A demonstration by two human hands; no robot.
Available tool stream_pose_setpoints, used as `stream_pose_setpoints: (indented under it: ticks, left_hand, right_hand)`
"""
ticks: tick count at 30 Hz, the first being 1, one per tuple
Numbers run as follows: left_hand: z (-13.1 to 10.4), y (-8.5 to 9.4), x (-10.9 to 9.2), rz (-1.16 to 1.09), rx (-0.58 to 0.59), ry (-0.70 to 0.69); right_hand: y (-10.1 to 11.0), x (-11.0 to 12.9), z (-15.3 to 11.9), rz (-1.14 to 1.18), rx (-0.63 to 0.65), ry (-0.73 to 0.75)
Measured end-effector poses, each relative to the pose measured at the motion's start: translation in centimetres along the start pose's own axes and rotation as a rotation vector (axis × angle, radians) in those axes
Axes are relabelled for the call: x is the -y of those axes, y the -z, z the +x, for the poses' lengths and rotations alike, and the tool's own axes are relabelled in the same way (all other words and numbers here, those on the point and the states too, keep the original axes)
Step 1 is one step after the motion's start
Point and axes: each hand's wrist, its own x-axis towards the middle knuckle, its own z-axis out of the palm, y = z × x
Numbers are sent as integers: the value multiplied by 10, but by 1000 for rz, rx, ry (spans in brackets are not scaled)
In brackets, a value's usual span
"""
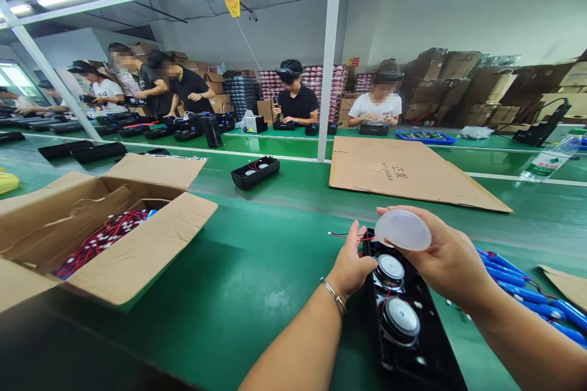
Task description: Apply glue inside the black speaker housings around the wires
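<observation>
I see my right hand (447, 256) curled around a translucent white dome cap (403, 230), fingers closed on its edge, holding it just above the far end of the black speaker housing (413, 336). My left hand (352, 264) rests against the housing's left wall, fingers half bent, gripping nothing that I can make out. Inside the housing sit two round speaker cones (391, 269). To my left an open cardboard box (137, 244) holds red and white wire bundles (98, 241). Blue battery packs (527, 287) lie on the green belt (257, 269) at right
</observation>
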Motion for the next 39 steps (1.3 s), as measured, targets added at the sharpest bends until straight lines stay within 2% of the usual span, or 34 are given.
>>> stream_pose_setpoints:
  ticks: [12, 21, 29, 39]
  left_hand:
    - [-1, -1, -1, -40, -9, 8]
    - [-1, 0, 6, 85, -29, -34]
    - [-3, -2, -2, 93, -29, -3]
    - [0, 2, 7, 103, -45, -35]
  right_hand:
    - [2, 3, -4, 2, -5, 10]
    - [8, 2, -9, -16, -16, -5]
    - [9, -2, -10, 0, -30, -30]
    - [12, -9, -10, 51, -60, -84]
